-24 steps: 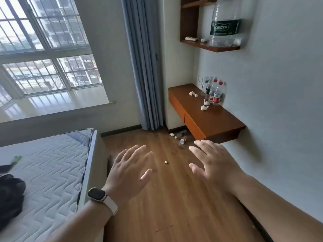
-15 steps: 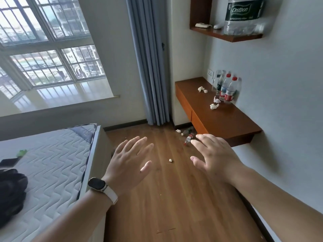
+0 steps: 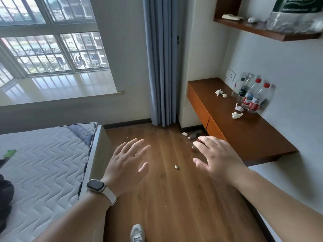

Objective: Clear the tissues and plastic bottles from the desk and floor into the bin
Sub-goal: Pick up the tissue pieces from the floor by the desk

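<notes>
Closer to the worktop (image 3: 253, 137) than before, our left hand (image 3: 125, 165) and right hand (image 3: 218, 159) hover spread and empty; tissues (image 3: 237, 115) and bottles (image 3: 251, 98) lie beyond the right, so we should first pinch the tissue scrap (image 3: 176, 166) between them.

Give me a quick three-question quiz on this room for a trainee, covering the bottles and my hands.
1. True or false: the left hand is holding a tissue.
2. Where do the two red-capped bottles stand? A: on the desk, by the wall. B: on the bed. C: on the window sill.
3. Fill in: the clear bottle on the floor lies on its ____.
Key: 1 false; 2 A; 3 side.
</notes>
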Available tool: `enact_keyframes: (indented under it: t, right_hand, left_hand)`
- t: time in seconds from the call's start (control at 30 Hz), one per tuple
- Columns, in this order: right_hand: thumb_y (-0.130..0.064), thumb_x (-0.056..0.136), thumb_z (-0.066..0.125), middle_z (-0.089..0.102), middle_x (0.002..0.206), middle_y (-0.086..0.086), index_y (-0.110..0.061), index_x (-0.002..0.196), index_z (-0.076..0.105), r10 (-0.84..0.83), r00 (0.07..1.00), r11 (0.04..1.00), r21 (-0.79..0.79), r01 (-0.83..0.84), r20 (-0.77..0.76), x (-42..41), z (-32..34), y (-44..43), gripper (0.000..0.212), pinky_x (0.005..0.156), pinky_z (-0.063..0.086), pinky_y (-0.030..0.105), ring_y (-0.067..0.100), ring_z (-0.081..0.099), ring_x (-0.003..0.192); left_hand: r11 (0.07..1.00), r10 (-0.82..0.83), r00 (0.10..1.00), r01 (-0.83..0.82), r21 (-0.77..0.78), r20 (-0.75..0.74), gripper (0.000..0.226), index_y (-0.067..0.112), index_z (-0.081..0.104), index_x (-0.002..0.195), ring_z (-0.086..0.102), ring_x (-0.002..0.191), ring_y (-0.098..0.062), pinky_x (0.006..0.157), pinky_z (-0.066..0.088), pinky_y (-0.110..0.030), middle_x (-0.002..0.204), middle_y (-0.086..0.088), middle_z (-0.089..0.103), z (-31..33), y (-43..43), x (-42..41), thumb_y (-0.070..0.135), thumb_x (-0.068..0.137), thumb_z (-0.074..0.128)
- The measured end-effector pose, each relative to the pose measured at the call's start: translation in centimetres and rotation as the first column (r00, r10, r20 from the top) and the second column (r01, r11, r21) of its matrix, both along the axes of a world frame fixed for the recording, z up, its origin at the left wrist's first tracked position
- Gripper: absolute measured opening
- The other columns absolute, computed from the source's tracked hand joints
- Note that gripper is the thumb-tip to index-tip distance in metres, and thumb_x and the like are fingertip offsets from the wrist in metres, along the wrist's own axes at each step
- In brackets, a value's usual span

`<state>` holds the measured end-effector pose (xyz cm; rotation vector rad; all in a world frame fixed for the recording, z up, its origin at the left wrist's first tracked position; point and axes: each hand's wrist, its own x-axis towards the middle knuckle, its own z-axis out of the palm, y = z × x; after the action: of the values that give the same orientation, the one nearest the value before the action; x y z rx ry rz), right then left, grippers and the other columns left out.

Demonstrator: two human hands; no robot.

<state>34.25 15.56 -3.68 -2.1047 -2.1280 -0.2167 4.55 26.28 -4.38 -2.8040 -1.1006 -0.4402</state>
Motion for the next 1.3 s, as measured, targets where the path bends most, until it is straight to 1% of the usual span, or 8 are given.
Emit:
enact_keyframes:
  t: [0.17,0.37,0.57,0.73,0.9,1.03,1.2,1.3]
  right_hand:
    - [-0.054,0.087,0.036,0.06,0.129,0.008,-0.017,0.125,0.062,-0.106,0.994,0.992,-0.068,0.106,0.004,-2.7,-0.6,8.6,0.059,0.094,0.046,0.041,0.026,0.054,0.121]
    - [-0.054,0.088,0.036,0.057,0.131,0.005,-0.019,0.127,0.059,-0.166,0.986,0.982,-0.088,0.167,0.02,-5.5,0.1,18.9,0.058,0.097,0.044,0.04,0.024,0.051,0.124]
    - [-0.055,0.089,0.034,0.057,0.132,0.004,-0.019,0.129,0.059,-0.22,0.975,0.966,-0.132,0.222,0.03,-6.6,-0.4,23.8,0.059,0.098,0.044,0.04,0.024,0.051,0.124]
    - [-0.056,0.09,0.031,0.053,0.137,0.004,-0.02,0.133,0.053,-0.261,0.965,0.952,-0.16,0.26,0.016,-4.8,-1.0,27.7,0.06,0.102,0.04,0.041,0.023,0.047,0.129]
    - [-0.055,0.09,0.036,0.053,0.136,0.003,-0.02,0.131,0.054,-0.304,0.952,0.94,-0.165,0.297,-0.02,-1.5,-3.0,32.5,0.057,0.101,0.041,0.04,0.023,0.047,0.127]
    - [-0.055,0.089,0.037,0.054,0.135,0.003,-0.018,0.131,0.054,-0.315,0.948,0.94,-0.154,0.305,-0.045,3.1,-4.8,38.0,0.058,0.099,0.042,0.04,0.023,0.047,0.127]
    - [-0.057,0.088,0.032,0.05,0.138,0.005,-0.019,0.132,0.052,-0.357,0.927,0.921,-0.209,0.329,-0.114,7.1,-5.5,46.3,0.061,0.101,0.04,0.042,0.023,0.043,0.13]
    - [-0.055,0.089,0.033,0.051,0.137,0.005,-0.018,0.131,0.052,-0.373,0.919,0.918,-0.195,0.346,-0.126,9.4,-5.3,49.8,0.06,0.1,0.043,0.044,0.024,0.044,0.128]
  left_hand:
    - [0.997,-0.038,0.999,0.039,-0.071,0.01,0.049,0.024,0.057,0.13,0.049,0.133,-0.026,0.108,0.041,-0.049,0.14,-0.003,0.055,-1.3,10.7,-2.0,0.043,0.086,0.049]
    - [0.992,-0.097,0.995,0.097,-0.08,0.003,0.049,0.024,0.056,0.131,0.049,0.132,-0.027,0.107,0.041,-0.048,0.139,-0.004,0.055,-1.8,23.0,-4.5,0.044,0.086,0.049]
    - [0.982,-0.168,0.986,0.165,-0.094,-0.021,0.051,0.023,0.058,0.132,0.049,0.133,-0.026,0.108,0.04,-0.048,0.141,-0.004,0.054,-1.9,29.6,-3.5,0.045,0.087,0.049]
    - [0.972,-0.213,0.976,0.208,-0.104,-0.038,0.052,0.024,0.058,0.132,0.049,0.133,-0.026,0.109,0.039,-0.047,0.141,-0.004,0.055,-2.5,34.6,-1.1,0.046,0.087,0.048]
    - [0.962,-0.26,0.963,0.253,-0.108,-0.064,0.051,0.022,0.059,0.132,0.048,0.133,-0.027,0.108,0.04,-0.049,0.141,-0.004,0.055,-3.9,40.9,1.9,0.046,0.088,0.047]
    - [0.958,-0.283,0.956,0.277,-0.075,-0.076,0.049,0.02,0.061,0.13,0.049,0.132,-0.027,0.109,0.038,-0.047,0.139,-0.005,0.057,-4.1,47.1,6.0,0.043,0.09,0.047]
    - [0.946,-0.324,0.942,0.321,-0.05,-0.09,0.046,0.02,0.061,0.129,0.049,0.13,-0.028,0.109,0.035,-0.044,0.136,-0.003,0.057,-2.8,55.2,12.2,0.042,0.09,0.049]
    - [0.937,-0.349,0.932,0.349,-0.02,-0.093,0.045,0.021,0.06,0.127,0.048,0.129,-0.027,0.109,0.032,-0.041,0.135,-0.003,0.057,-2.1,59.3,16.1,0.04,0.088,0.051]
